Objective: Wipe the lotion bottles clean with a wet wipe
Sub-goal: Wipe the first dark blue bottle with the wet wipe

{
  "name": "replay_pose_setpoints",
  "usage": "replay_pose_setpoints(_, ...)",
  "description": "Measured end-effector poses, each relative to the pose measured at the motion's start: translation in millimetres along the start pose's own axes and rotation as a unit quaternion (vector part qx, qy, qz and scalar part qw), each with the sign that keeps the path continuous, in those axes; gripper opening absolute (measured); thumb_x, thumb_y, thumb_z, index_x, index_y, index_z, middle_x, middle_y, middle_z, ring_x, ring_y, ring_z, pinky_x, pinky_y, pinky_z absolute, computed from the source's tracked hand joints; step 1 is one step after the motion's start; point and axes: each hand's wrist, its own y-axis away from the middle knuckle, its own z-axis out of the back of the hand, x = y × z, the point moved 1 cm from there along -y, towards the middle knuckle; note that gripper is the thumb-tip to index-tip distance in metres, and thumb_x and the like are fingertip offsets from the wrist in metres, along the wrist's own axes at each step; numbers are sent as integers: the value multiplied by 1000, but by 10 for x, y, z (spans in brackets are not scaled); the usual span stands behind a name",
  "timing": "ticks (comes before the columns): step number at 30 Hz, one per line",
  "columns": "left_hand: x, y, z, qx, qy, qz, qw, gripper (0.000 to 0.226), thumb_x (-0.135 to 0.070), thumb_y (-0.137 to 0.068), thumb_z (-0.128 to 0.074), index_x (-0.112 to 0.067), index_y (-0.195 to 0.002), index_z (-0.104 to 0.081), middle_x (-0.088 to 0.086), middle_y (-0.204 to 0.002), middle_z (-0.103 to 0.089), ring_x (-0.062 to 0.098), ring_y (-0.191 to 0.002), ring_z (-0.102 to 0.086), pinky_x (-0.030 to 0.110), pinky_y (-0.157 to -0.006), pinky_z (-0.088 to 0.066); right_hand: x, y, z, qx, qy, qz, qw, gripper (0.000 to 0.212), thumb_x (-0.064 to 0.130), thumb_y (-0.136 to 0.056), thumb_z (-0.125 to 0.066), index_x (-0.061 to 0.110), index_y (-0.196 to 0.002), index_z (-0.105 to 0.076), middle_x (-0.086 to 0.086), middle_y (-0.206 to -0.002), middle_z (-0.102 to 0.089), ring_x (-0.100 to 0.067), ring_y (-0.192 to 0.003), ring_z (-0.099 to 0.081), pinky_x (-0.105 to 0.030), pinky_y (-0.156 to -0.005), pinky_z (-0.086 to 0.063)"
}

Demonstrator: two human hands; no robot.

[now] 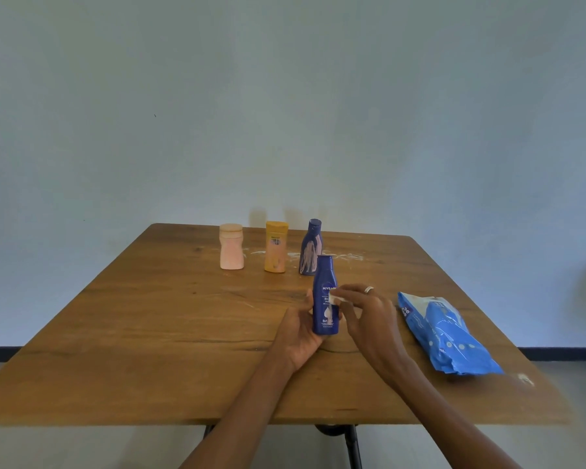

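My left hand [300,330] holds a dark blue lotion bottle [324,296] upright above the middle of the wooden table [149,316]. My right hand [369,316] presses a small white wet wipe [335,297] against the bottle's right side. Farther back stand three bottles in a row: a pink one [231,246], a yellow-orange one [275,247], and a dark blue one [310,248] streaked with pale lotion.
A blue pack of wet wipes [444,333] lies on the table to the right of my hands. White lotion smears [339,256] mark the wood around the back bottles, and a small white smudge [525,379] sits near the right front corner. A plain wall rises behind.
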Motion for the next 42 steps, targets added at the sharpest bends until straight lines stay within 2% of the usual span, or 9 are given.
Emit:
replay_pose_setpoints(4, 0, -53, 54, -15, -18, 6, 1000, 38, -26, -100, -49, 0, -126, -57, 18, -109, -68, 27, -96, -64, 42, -95, -47, -39, 101, -50, 28, -17, 12, 999, 26, 11, -89, -64, 23, -112, -68, 14, -115, -60, 6, -105, -53, -1, -74, -44)
replay_pose_setpoints(10, -5, -14, -4, -7, 1, 6, 1000, 39, -26, -92, -53, -1, -122, -59, 18, -106, -69, 29, -97, -64, 42, -92, -48, -43, -57, 5, -38, -41, -23, 998, 22, 11, -90, -62, 25, -104, -71, 24, -102, -56, 0, -95, -59, -18, -74, -52)
replay_pose_setpoints(17, -13, -19, 21, -9, -2, 6, 1000, 39, -29, -98, -48, 0, -121, -59, 20, -104, -69, 27, -96, -65, 39, -91, -51, -171, 216, -145, 69, -6, 10, 998, 29, 20, -87, -67, 27, -115, -65, 8, -118, -64, -2, -112, -55, -4, -77, -43)
replay_pose_setpoints(22, 2, -26, -4, -17, 0, 2, 1000, 33, -25, -99, -47, -1, -117, -61, 17, -104, -70, 26, -97, -63, 40, -99, -44, -129, 89, -57, -21, -15, -24, 999, 22, 24, -85, -69, 28, -106, -68, 8, -99, -72, -6, -88, -65, -24, -67, -57)
replay_pose_setpoints(27, -9, -21, 12, -23, -3, 5, 1000, 36, -27, -102, -44, 1, -119, -59, 20, -104, -68, 28, -99, -62, 41, -99, -45, -58, 206, -135, -15, -10, -11, 1000, 24, 20, -88, -67, 23, -111, -67, 9, -109, -67, 0, -101, -59, -8, -72, -49)
replay_pose_setpoints(33, -18, -48, 40, -29, -5, -8, 1000, 43, -30, -101, -46, 2, -129, -53, 24, -108, -65, 31, -99, -61, 42, -94, -47, -115, 489, -210, 74, 2, 2, 997, 31, 25, -93, -58, 27, -124, -60, 7, -127, -51, 2, -121, -42, 6, -74, -35)
replay_pose_setpoints(37, 0, -40, 18, -23, -10, 2, 1000, 38, -29, -99, -46, 1, -120, -59, 20, -104, -68, 28, -98, -63, 41, -97, -45, -63, 323, -153, -1, -26, -15, 1000, 25, 17, -89, -64, 23, -114, -66, 6, -118, -54, -3, -109, -51, 1, -72, -43)
replay_pose_setpoints(40, 10, -39, 32, -25, -6, 3, 1000, 37, -28, -99, -45, 1, -119, -59, 19, -107, -68, 29, -102, -61, 43, -107, -38, -32, 192, -199, -55, -28, -48, 997, 23, 18, -91, -63, 25, -113, -63, 5, -107, -61, -5, -94, -57, -20, -73, -53)
replay_pose_setpoints(42, -5, -40, 45, -31, 8, -2, 999, 37, -27, -99, -45, 0, -119, -59, 19, -108, -68, 28, -102, -61, 42, -103, -42, -17, 195, -257, -58, -22, -57, 996, 25, 20, -92, -61, 23, -117, -60, 3, -109, -63, -3, -96, -57, -16, -74, -51)
